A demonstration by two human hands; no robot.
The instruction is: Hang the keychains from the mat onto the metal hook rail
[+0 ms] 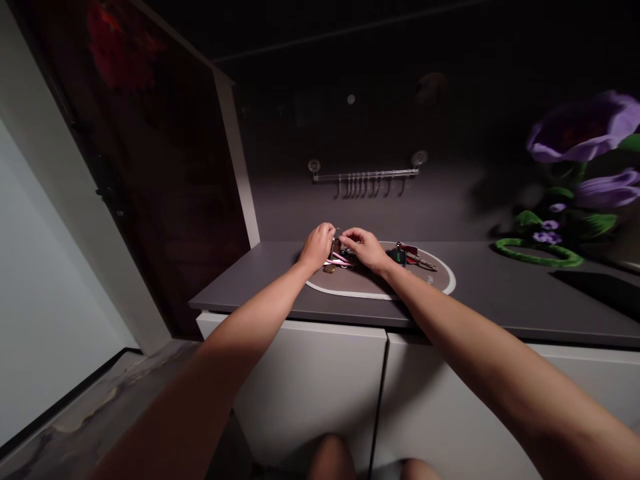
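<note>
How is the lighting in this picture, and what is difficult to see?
Head view: uneven light, with the door mostly in darkness; head view: a shadow on the wall beside the flower; head view: items by the fingers too small and dim to identify surely.

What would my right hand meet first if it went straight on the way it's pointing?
Your right hand would likely meet the thin ring first, then your left hand; exact depth is unclear.

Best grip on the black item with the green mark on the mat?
Probably pinch the black item across its top, from above: it's compact, on the mat, crowded by the right hand at its left and a red item at its right.
</note>
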